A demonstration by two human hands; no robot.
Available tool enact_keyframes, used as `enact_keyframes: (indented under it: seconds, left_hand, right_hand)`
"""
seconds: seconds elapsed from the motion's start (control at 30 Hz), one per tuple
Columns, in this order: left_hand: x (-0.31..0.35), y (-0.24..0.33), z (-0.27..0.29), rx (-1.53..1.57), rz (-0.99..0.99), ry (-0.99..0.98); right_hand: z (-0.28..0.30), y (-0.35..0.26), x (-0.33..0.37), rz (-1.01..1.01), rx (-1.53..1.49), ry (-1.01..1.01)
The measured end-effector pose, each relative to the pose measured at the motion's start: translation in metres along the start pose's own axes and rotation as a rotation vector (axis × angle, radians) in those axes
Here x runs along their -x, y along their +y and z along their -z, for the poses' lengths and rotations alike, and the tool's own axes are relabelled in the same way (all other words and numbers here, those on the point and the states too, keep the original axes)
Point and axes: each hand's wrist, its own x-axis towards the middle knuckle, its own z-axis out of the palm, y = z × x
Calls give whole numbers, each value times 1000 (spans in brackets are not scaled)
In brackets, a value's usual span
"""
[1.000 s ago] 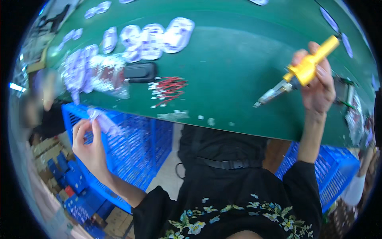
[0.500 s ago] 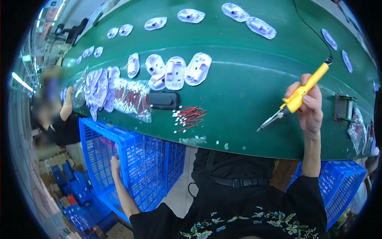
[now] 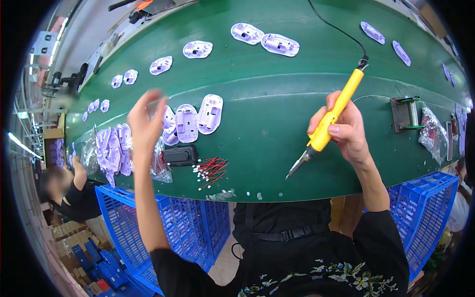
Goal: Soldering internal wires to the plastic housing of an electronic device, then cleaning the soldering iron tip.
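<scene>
Beyond both sets of fingers ran the long green conveyor belt [image 3: 277,99], curving across the whole view, and it carried pale lilac plastic housings [image 3: 279,43] spaced well apart along its far side, seemingly so each could be taken singly. Below the near edge of the belt, under the left forearm, stood a blue slatted crate [image 3: 173,222], placed where finished or waiting parts could drop in without a reach. A heap of lilac shells [image 3: 111,151] lay to the left of the raised left fingers, and three more shells [image 3: 193,119] lay in a row just behind them, face up and near at hand.

The right hand [image 3: 346,131] was wrapped firmly around a yellow soldering iron [image 3: 330,116], held pen-fashion with the metal tip slanting down toward the belt and the cord trailing away behind the knuckles; that grip kept the hot end clear of skin. The left hand [image 3: 146,119] was lifted above the belt with fingers spread loosely and nothing in them, blurred somewhat.

Between the two hands, nearer the left fingers, sat a small black block [image 3: 181,155]. Just right of it lay a loose bundle of thin red wires [image 3: 210,171].
</scene>
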Motion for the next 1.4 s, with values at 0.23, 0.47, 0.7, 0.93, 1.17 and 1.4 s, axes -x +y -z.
enact_keyframes:
  seconds: [0.23,0.47,0.7,0.93,1.17,1.4]
  left_hand:
    - [-165,78,-159,-80,211,-272]
    - [-178,66,-175,-43,349,-361]
    - [-50,107,-75,18,200,-303]
    - [128,145,-79,184,434,-353]
    - [192,134,-32,220,328,-80]
    - [223,69,-10,-10,346,-74]
  right_hand:
    - [-3,1,-4,6,-52,-50]
    - [0,-5,-1,11,-78,-59]
    - [6,-16,3,68,-85,0]
    - [-8,-13,4,32,-1,-68]
    - [-6,-2,4,10,110,-30]
    - [-2,3,3,3,149,-78]
